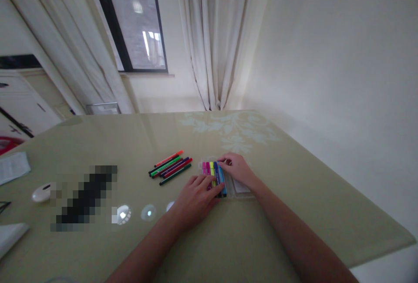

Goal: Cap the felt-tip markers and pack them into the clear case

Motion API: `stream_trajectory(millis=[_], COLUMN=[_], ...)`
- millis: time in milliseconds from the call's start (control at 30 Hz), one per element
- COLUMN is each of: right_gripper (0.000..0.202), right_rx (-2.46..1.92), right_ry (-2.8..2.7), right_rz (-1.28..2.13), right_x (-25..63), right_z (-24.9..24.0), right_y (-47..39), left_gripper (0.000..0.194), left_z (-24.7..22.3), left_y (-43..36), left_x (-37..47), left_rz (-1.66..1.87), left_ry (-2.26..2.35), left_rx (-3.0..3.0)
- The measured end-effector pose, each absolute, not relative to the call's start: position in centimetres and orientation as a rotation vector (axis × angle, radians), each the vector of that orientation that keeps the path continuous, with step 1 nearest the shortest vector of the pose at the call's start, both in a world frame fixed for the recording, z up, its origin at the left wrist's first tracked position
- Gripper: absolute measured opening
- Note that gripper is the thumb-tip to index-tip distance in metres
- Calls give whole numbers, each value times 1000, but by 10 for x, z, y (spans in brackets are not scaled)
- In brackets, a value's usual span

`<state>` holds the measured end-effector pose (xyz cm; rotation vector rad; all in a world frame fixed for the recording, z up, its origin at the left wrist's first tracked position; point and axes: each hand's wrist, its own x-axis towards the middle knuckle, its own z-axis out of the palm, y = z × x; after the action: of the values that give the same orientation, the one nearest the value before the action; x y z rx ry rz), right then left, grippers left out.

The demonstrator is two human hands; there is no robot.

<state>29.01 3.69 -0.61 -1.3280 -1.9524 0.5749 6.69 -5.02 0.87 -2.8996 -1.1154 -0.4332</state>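
Head view: left hand lay flat, fingers spread, on coloured felt-tip pens in clear plastic case; right hand pinched blue pen. Loose pens near, on olive table.

Dim, soft; ceiling-light glare spots on table; edges stretched, tilted.

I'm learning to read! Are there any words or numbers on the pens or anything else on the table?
No text can be read here.
Loose felt-tip pens: any print too small.
Pens in the clear case: too small, partly under the left hand and right hand.
Paper at the left edge: print blurred.
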Motion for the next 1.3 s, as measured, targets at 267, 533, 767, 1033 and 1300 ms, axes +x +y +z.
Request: stream_trajectory(millis=[267, 533, 767, 1033, 1300], right_gripper=[11, 17, 16, 31, 31], right_rx=[-1375, -1378, -1335, -1031, -1005], right_ry=[-2057, -1939, -1913, -1746, -1373], right_rz=[464, 457, 418, 1007, 1094], right_x=[290, 290, 283, 253, 257], right_z=[-7, 0, 5, 22, 28], right_y=[37, 35, 31, 5, 10], left_gripper=[40, 24, 15, 40, 41], left_z=[8, 12, 13, 19, 23], left_y=[-49, -26, -16, -28, -37], left_x=[68, 36, 16, 48, 54], left_rz=[-459, -597, -466, -1381, -1681], left_ry=[-1115, -1755, -1957, -1931, -1836], left_rx=[-2921, -2436, -2315, -2777, -2918])
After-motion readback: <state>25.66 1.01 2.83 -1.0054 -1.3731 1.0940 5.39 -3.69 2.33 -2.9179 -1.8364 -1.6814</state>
